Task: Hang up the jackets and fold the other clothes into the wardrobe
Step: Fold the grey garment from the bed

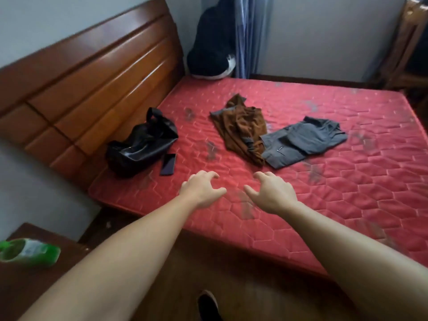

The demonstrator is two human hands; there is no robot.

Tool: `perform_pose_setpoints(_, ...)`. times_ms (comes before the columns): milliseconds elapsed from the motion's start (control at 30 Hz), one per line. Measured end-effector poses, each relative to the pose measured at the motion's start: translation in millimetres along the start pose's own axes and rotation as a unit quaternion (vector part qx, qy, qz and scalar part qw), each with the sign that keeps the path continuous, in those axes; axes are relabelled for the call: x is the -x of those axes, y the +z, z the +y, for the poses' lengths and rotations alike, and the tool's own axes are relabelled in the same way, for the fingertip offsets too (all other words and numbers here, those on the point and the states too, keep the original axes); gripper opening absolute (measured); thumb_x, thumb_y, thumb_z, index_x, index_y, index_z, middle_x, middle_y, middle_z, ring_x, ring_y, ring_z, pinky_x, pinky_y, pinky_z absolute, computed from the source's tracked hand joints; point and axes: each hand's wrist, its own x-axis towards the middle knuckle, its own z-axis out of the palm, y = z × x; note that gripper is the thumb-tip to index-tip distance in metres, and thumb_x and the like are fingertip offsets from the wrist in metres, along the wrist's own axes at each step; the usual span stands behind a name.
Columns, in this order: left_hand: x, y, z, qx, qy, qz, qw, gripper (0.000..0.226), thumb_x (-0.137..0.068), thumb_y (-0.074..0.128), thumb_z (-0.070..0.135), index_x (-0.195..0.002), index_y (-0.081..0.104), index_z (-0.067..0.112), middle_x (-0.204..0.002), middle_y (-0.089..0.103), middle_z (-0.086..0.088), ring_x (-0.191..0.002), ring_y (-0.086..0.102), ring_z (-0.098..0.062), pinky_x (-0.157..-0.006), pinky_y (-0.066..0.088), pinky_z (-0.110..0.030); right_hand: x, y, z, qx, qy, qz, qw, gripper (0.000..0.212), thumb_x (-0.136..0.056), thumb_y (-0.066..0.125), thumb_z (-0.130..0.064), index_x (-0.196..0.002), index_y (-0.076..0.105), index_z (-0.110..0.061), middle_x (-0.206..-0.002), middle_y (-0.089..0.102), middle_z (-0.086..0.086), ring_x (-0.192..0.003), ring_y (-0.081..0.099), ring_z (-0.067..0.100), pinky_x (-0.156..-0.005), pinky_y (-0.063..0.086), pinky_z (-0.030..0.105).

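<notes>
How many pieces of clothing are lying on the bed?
2. A brown one lies in the middle of the bed; a grey one touches its right side. The dark heap in the far corner may be another; unclear.

Both forearms [129, 246] bare, sleeveless in view. Left hand [201, 191] and right hand [271, 193] uncovered. One black shoe [207, 305], rounded toe.

Both arms outstretched — left hand [201, 189], right hand [271, 193] empty, fingers loosely curled.
</notes>
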Motion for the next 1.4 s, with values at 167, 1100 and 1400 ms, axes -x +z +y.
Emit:
perform_pose_setpoints(167, -67, 45, 62, 0.001, 0.042, -0.040, 0.998, 0.055, -0.081, 0.055, 0.053, -0.132, 0.051, 0.033, -0.140, 0.049, 0.001, -0.129, 0.045, -0.023, -0.107, 0.037, -0.043, -22, -9, 83, 0.006, 0.077, -0.003, 0.997, 0.060, -0.088, 0.043, -0.062, -0.136, 0.047, -0.027, -0.136, 0.052, 0.002, -0.123, 0.051, 0.027, -0.098, 0.042, 0.043)
perform_pose_setpoints(1100, -413, 232, 161, 0.056, -0.040, -0.036, 0.997, 0.061, -0.083, 0.058, 0.040, -0.141, 0.043, 0.033, -0.145, 0.043, 0.003, -0.132, 0.042, -0.022, -0.108, 0.038, -0.042, -348, 116, 319, -0.066, 0.150, 0.024, 0.986, 0.047, -0.091, 0.050, -0.050, -0.127, 0.053, -0.020, -0.129, 0.057, 0.003, -0.117, 0.054, 0.028, -0.091, 0.041, 0.041)
perform_pose_setpoints(1400, -510, 305, 103, 0.055, 0.007, -0.074, 0.996, 0.060, -0.087, 0.051, 0.035, -0.145, 0.037, 0.034, -0.152, 0.035, 0.010, -0.136, 0.038, -0.020, -0.110, 0.035, -0.047, -448, 235, 318, -0.044, 0.118, 0.019, 0.992, 0.056, -0.088, 0.057, -0.048, -0.137, 0.046, -0.022, -0.145, 0.045, -0.003, -0.132, 0.042, 0.021, -0.099, 0.038, 0.040)
